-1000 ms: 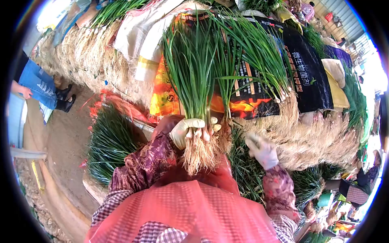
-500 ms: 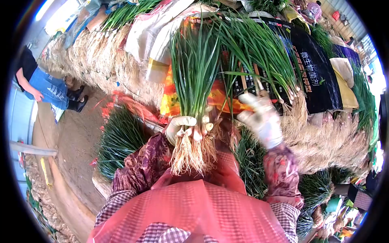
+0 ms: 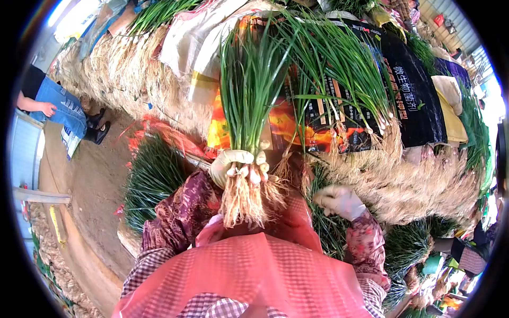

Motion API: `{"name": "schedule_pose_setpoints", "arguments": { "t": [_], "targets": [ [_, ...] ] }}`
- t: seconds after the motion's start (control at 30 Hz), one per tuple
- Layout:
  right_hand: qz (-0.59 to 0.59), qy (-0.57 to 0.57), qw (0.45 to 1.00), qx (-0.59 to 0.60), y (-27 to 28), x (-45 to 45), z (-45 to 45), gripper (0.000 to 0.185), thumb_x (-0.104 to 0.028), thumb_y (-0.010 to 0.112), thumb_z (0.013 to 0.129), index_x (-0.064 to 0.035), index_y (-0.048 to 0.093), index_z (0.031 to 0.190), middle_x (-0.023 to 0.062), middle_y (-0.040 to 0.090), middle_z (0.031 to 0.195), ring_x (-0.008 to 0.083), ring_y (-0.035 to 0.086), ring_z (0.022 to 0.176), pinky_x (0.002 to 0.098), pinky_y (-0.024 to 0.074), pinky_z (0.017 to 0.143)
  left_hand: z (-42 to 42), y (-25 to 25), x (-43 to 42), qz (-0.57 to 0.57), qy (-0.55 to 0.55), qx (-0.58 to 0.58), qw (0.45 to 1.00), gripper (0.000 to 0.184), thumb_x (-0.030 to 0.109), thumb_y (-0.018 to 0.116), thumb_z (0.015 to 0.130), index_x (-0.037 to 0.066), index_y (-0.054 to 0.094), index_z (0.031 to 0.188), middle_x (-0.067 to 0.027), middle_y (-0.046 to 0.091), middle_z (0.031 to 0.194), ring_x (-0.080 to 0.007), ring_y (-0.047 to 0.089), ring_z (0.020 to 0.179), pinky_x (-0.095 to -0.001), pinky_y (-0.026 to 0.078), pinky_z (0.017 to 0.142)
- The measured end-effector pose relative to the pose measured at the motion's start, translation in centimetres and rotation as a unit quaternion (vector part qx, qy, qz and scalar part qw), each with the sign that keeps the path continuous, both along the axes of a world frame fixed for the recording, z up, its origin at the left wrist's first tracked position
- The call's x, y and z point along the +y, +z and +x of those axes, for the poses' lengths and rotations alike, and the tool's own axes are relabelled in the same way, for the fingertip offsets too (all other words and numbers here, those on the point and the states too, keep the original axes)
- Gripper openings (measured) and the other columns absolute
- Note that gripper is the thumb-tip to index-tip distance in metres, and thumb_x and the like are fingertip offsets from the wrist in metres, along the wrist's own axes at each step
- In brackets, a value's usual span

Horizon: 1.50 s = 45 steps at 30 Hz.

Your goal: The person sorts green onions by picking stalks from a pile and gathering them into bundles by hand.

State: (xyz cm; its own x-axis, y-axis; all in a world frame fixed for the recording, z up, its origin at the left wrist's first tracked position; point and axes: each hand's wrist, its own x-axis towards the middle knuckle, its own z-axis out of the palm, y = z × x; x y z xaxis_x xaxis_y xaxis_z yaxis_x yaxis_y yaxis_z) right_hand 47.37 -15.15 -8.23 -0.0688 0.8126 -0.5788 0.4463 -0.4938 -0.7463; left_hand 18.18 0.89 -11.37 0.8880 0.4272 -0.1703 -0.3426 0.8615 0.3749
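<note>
My left hand, in a pale glove, is closed around an upright bunch of spring onions. Their white bulbs show at the glove, with pale roots hanging below. My right hand, also gloved, is over dark green leaves at my right side. Its fingers are partly bent and apart, and nothing shows in them. More spring onions lie on the black printed sack in front of me, bulbs towards me.
A long heap of rooted onions runs across the front, partly under white sacking. A green bundle is at my left, beside red netting. Someone in torn jeans stands on the dirt floor at far left.
My right hand has moved down from the sack to the dark leaves at my right. Spring onions it was touching now lie on the sack. The left hand keeps its hold.
</note>
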Motion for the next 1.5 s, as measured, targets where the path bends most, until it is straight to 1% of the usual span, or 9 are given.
{"name": "schedule_pose_setpoints", "arguments": {
  "t": [0.07, 0.27, 0.47, 0.67, 0.83, 0.9, 1.1, 1.23, 1.5],
  "targets": [
    [0.204, 0.210, 0.877, -0.380, -2.2, -1.5, 1.2, 0.042, -0.037, 0.070, 0.083, -0.0048, 0.066, 0.109, 0.0179, 0.069, 0.090, 0.0191, 0.067, 0.062, 0.0295, 0.0554, 0.062, -0.6, -0.4, 0.2, -0.004, -0.005, -0.010, 1.000, 0.046, 0.010, 0.060, 0.079, 0.006, 0.049, 0.123, -0.0068, 0.055, 0.092, -0.0266, 0.057, 0.092, -0.0472, 0.048, 0.084],
    [0.504, -0.016, 0.786, -0.358, -7.3, 6.8, -2.3, 0.035, -0.037, 0.073, 0.079, -0.0059, 0.064, 0.094, 0.0135, 0.063, 0.067, 0.0282, 0.062, 0.058, 0.0382, 0.0491, 0.050, 0.4, 0.7, -0.3, 0.018, -0.019, 0.025, 0.999, 0.041, 0.011, 0.058, 0.080, 0.003, 0.049, 0.119, -0.0069, 0.056, 0.090, -0.0266, 0.058, 0.090, -0.0455, 0.051, 0.082],
    [0.111, -0.220, 0.958, 0.148, 0.5, 8.1, -5.7, 0.018, -0.021, 0.060, 0.093, -0.0037, 0.066, 0.093, -0.0006, 0.055, 0.061, 0.0055, 0.050, 0.049, 0.0208, 0.0389, 0.043, 0.0, 1.4, -0.4, 0.087, -0.023, 0.169, 0.981, 0.039, 0.010, 0.053, 0.085, -0.001, 0.051, 0.123, -0.0217, 0.065, 0.105, -0.0261, 0.066, 0.070, -0.0304, 0.051, 0.058],
    [0.200, -0.076, 0.976, 0.041, 0.5, 9.6, -7.6, 0.016, -0.021, 0.061, 0.092, -0.0059, 0.068, 0.092, 0.0011, 0.061, 0.065, 0.0056, 0.052, 0.049, 0.0222, 0.0398, 0.043, 1.9, 2.4, -1.5, 0.076, -0.009, 0.230, 0.970, 0.010, 0.010, 0.056, 0.084, 0.000, 0.057, 0.086, -0.0134, 0.059, 0.058, -0.0288, 0.066, 0.059, -0.0338, 0.051, 0.053],
    [0.468, -0.064, 0.825, -0.310, -4.0, 10.6, -5.1, 0.015, -0.020, 0.061, 0.091, -0.0076, 0.068, 0.088, 0.0039, 0.066, 0.070, 0.0075, 0.059, 0.052, 0.0236, 0.0416, 0.042, 2.0, 4.3, -2.0, 0.048, 0.015, 0.188, 0.981, 0.022, 0.008, 0.056, 0.082, -0.002, 0.057, 0.102, -0.0131, 0.064, 0.093, -0.0268, 0.067, 0.078, -0.0325, 0.053, 0.064],
    [0.178, -0.230, 0.955, -0.060, 2.3, 8.4, -4.9, 0.023, -0.024, 0.062, 0.091, -0.0069, 0.062, 0.076, 0.0005, 0.055, 0.058, 0.0076, 0.053, 0.049, 0.0240, 0.0407, 0.042, 1.5, 1.6, -1.5, 0.066, -0.004, 0.097, 0.993, 0.034, 0.006, 0.057, 0.077, 0.000, 0.054, 0.110, -0.0114, 0.057, 0.108, -0.0229, 0.058, 0.096, -0.0341, 0.048, 0.085],
    [0.028, 0.322, 0.879, -0.351, -1.2, 0.0, -1.6, 0.019, -0.029, 0.061, 0.087, -0.0136, 0.071, 0.092, 0.0130, 0.068, 0.081, 0.0255, 0.067, 0.073, 0.0349, 0.0546, 0.068, 0.2, -1.1, -0.3, 0.014, -0.041, 0.032, 0.999, 0.048, 0.012, 0.057, 0.077, -0.001, 0.050, 0.123, -0.0137, 0.057, 0.113, -0.0215, 0.057, 0.091, -0.0350, 0.046, 0.087],
    [0.098, -0.094, 0.991, 0.015, 1.6, 6.7, -6.1, 0.032, -0.024, 0.060, 0.092, -0.0080, 0.061, 0.120, 0.0103, 0.068, 0.085, 0.0192, 0.066, 0.072, 0.0316, 0.0530, 0.060, 0.3, -1.4, -0.4, 0.006, -0.023, 0.025, 0.999, 0.052, 0.013, 0.056, 0.080, 0.002, 0.046, 0.130, -0.0074, 0.055, 0.110, -0.0205, 0.055, 0.094, -0.0375, 0.044, 0.090],
    [0.094, -0.205, 0.925, 0.307, -3.3, 14.1, -7.4, 0.027, -0.016, 0.056, 0.095, 0.0003, 0.057, 0.116, 0.0046, 0.065, 0.084, 0.0057, 0.047, 0.048, 0.0196, 0.0361, 0.038, -0.7, 3.6, -1.0, 0.041, -0.015, 0.002, 0.999, 0.056, 0.015, 0.061, 0.076, 0.004, 0.040, 0.126, -0.0017, 0.048, 0.090, -0.0170, 0.049, 0.083, -0.0367, 0.042, 0.078]
  ]
}}
